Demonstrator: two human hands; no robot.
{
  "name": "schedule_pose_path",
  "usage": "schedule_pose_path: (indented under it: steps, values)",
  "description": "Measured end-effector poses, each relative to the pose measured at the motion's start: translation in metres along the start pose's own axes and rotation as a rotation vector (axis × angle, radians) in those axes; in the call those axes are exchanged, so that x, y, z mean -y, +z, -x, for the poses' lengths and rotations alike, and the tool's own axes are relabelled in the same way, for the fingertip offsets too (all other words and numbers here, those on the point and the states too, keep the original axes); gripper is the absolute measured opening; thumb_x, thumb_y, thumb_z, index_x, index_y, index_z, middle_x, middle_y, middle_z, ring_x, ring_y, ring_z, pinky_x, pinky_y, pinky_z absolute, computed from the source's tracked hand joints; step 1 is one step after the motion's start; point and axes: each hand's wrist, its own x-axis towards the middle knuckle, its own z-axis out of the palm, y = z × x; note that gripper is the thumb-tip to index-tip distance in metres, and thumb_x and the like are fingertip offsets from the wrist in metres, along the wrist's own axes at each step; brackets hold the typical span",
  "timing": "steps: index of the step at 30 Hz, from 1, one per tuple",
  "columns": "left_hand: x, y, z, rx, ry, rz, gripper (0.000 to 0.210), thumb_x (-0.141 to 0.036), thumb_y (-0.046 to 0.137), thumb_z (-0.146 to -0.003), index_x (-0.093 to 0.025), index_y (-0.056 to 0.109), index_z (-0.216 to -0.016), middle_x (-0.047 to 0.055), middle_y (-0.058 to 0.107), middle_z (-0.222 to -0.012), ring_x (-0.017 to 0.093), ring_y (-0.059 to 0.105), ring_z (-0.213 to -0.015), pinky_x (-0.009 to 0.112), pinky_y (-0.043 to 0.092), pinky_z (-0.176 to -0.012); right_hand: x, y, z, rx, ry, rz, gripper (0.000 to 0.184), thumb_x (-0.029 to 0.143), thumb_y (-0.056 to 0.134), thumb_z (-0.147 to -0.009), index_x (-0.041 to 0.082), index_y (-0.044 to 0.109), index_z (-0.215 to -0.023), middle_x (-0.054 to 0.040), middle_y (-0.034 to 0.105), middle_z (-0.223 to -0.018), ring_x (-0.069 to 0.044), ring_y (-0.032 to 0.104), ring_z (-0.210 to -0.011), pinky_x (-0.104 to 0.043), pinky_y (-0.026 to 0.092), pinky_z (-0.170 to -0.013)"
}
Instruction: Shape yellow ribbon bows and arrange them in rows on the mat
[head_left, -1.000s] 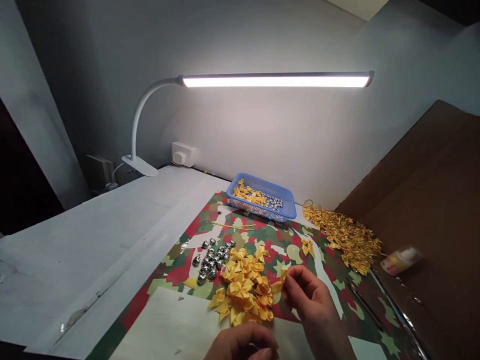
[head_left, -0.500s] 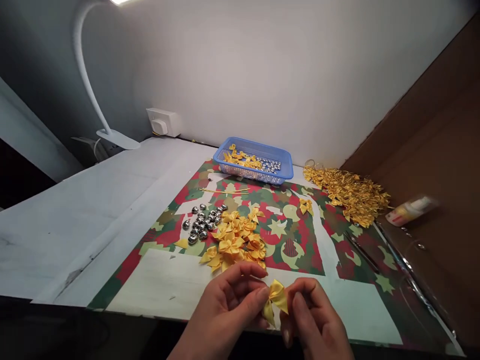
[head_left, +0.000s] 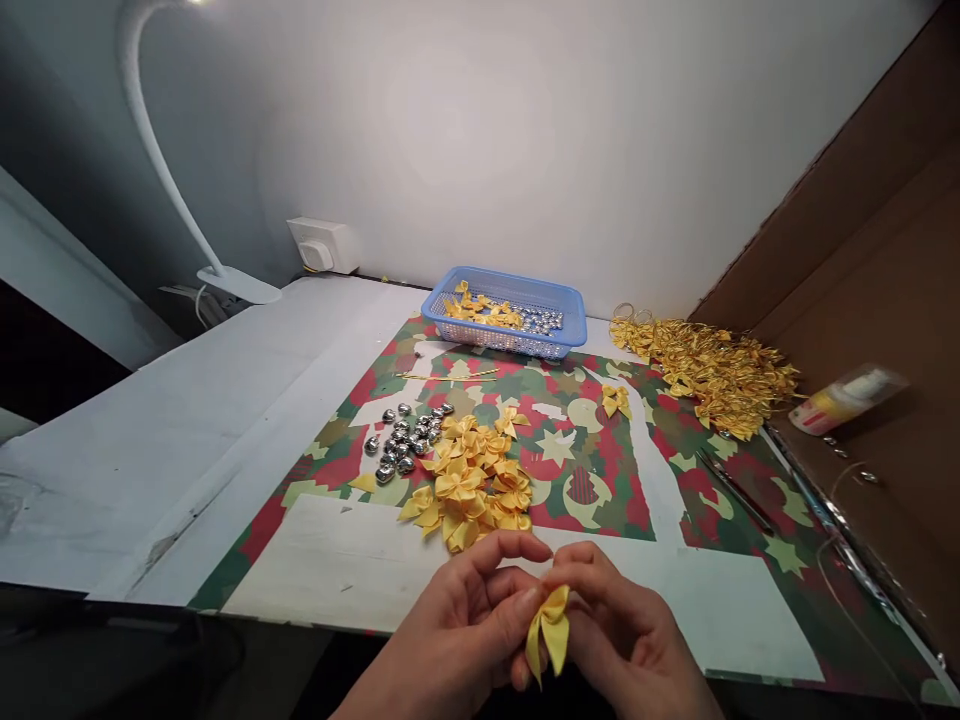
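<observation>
A yellow satin ribbon bow (head_left: 553, 632) is pinched between the thumb and fingers of my left hand (head_left: 484, 615), its tails hanging down at the table's front edge. My right hand (head_left: 622, 625) closes on the same bow from the other side, fingertips at its upper edge; the exact grip behind the bow is hidden. Just beyond the hands lies a heap of yellow bows (head_left: 465, 485). Several silver jingle bells (head_left: 405, 445) are scattered at that heap's left. A single bow (head_left: 615, 400) sits apart, farther back on the right.
At the wall stands a blue basket (head_left: 502, 345) with bows and bells inside. A big pile of corded yellow bows (head_left: 720, 375) is at the back right, near a small bottle (head_left: 844, 402) and tweezers (head_left: 735, 490). Thin gold cords (head_left: 450, 378) lie mid-table; a white lamp (head_left: 169, 180) rises left.
My right hand has moved left to meet the left hand at the bow. The bow has tipped so its tails point down. The view has shifted slightly.
</observation>
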Motion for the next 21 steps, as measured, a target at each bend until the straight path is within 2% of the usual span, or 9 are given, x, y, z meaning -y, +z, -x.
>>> schedule_pose_path:
  steps: [2,4,6,8,10,12,16,18,21]
  values:
    - [0.001,0.001,-0.001,0.023,-0.01,-0.045,0.035,-0.037,0.077,-0.081,-0.019,0.062,-0.106,-0.003,0.061,-0.069,0.007,0.051,-0.054,0.016,0.041,-0.052,0.0,-0.001,0.001,-0.004,-0.111,0.08,0.022,0.048,0.077,-0.076,0.026,0.076,-0.078,-0.0019,0.054,-0.087,-0.017,0.057,-0.078,-0.027,0.049,-0.069]
    - [-0.003,0.004,0.002,0.02,0.018,-0.164,0.032,-0.039,0.075,-0.082,-0.02,0.063,-0.105,0.0,0.065,-0.082,0.01,0.057,-0.061,0.019,0.046,-0.055,0.005,-0.001,0.003,-0.04,-0.168,0.151,0.026,0.051,0.072,-0.08,0.025,0.072,-0.073,-0.0028,0.055,-0.088,-0.019,0.058,-0.083,-0.028,0.049,-0.073]
    - [-0.01,0.005,0.007,-0.048,0.094,-0.312,0.024,-0.04,0.07,-0.085,-0.021,0.066,-0.1,0.001,0.065,-0.09,0.012,0.058,-0.067,0.021,0.049,-0.06,0.011,0.0,0.006,-0.075,-0.164,0.285,0.031,0.051,0.062,-0.087,0.024,0.067,-0.075,-0.0025,0.058,-0.082,-0.017,0.057,-0.074,-0.026,0.046,-0.066]
    - [-0.018,0.005,0.013,-0.121,0.167,-0.431,0.02,-0.041,0.065,-0.088,-0.022,0.067,-0.096,-0.001,0.064,-0.086,0.013,0.057,-0.069,0.022,0.049,-0.064,0.018,0.003,0.01,-0.088,-0.13,0.463,0.032,0.049,0.055,-0.091,0.023,0.063,-0.074,-0.0003,0.057,-0.067,-0.015,0.053,-0.061,-0.024,0.041,-0.056]
    - [-0.022,0.003,0.018,-0.112,0.193,-0.47,0.018,-0.039,0.066,-0.088,-0.024,0.067,-0.097,-0.001,0.063,-0.083,0.015,0.057,-0.073,0.023,0.05,-0.067,0.023,0.007,0.012,-0.086,-0.105,0.595,0.025,0.045,0.055,-0.091,0.025,0.065,-0.081,0.0022,0.055,-0.059,-0.014,0.048,-0.052,-0.024,0.036,-0.051]
    - [-0.022,0.002,0.02,-0.053,0.178,-0.439,0.019,-0.036,0.07,-0.085,-0.025,0.066,-0.101,-0.001,0.063,-0.083,0.016,0.057,-0.076,0.024,0.05,-0.067,0.024,0.011,0.012,-0.08,-0.113,0.64,0.02,0.043,0.057,-0.089,0.027,0.067,-0.093,0.0025,0.059,-0.061,-0.014,0.05,-0.053,-0.024,0.036,-0.053]
    - [-0.018,0.001,0.02,-0.003,0.134,-0.331,0.021,-0.035,0.071,-0.084,-0.025,0.066,-0.103,-0.002,0.062,-0.077,0.014,0.057,-0.069,0.024,0.049,-0.064,0.02,0.013,0.009,-0.06,-0.053,0.545,0.032,0.052,0.053,-0.091,0.025,0.065,-0.103,0.0024,0.058,-0.063,-0.014,0.051,-0.052,-0.024,0.036,-0.051]
    - [-0.017,0.002,0.019,-0.034,0.15,-0.322,0.017,-0.035,0.072,-0.084,-0.024,0.069,-0.097,-0.003,0.061,-0.072,0.013,0.055,-0.065,0.023,0.048,-0.063,0.015,0.012,0.009,-0.071,-0.004,0.412,0.04,0.058,0.053,-0.09,0.024,0.063,-0.107,0.0013,0.061,-0.068,-0.013,0.053,-0.055,-0.023,0.039,-0.052]
    - [-0.018,0.004,0.019,-0.129,0.199,-0.356,0.011,-0.033,0.072,-0.083,-0.024,0.074,-0.088,-0.002,0.063,-0.073,0.013,0.053,-0.065,0.021,0.047,-0.063,0.009,0.012,0.012,-0.102,0.028,0.227,0.046,0.059,0.066,-0.081,0.025,0.063,-0.112,-0.0002,0.065,-0.077,-0.015,0.062,-0.065,-0.024,0.046,-0.061]
